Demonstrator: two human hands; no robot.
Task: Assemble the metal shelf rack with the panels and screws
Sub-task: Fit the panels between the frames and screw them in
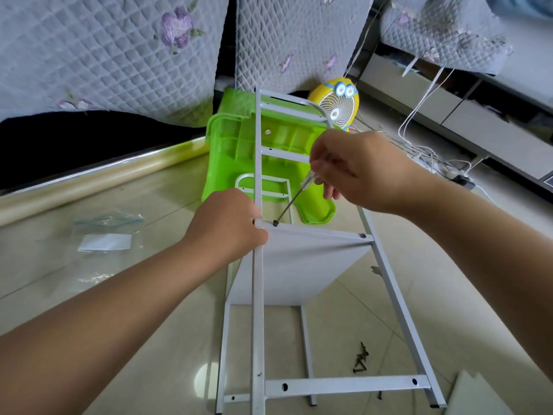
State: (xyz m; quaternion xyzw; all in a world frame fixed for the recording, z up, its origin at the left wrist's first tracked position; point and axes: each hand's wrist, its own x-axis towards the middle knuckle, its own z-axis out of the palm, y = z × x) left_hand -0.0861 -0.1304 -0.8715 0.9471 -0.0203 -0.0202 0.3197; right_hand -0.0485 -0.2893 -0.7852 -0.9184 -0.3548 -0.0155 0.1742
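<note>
The metal shelf rack (pixel 258 295) is a pale grey-white frame of thin square tubes. It stands on the tiled floor (pixel 149 295) in front of the person, its far end lying against an overturned green plastic stool (pixel 227 151). One flat panel (pixel 299 265) is set between the two ladder-like side frames, and a lower crossbar (pixel 344 384) shows open screw holes. The left hand (pixel 227 223) is clenched round the nearer upright tube right at its joint with the panel, with the fingers (pixel 259 237) wrapped onto the metal. The right hand (pixel 359 172) holds a screwdriver (pixel 291 202) by its clear handle, its fingers (pixel 326 163) pinched round it and the shaft slanting down. The tip sits in a black screw (pixel 275 223) at the panel's edge, just beside the left hand. A second black screw (pixel 362 235) sits at the other end of that edge. A small heap of loose screws (pixel 360 359) lies on the floor inside the frame.
</note>
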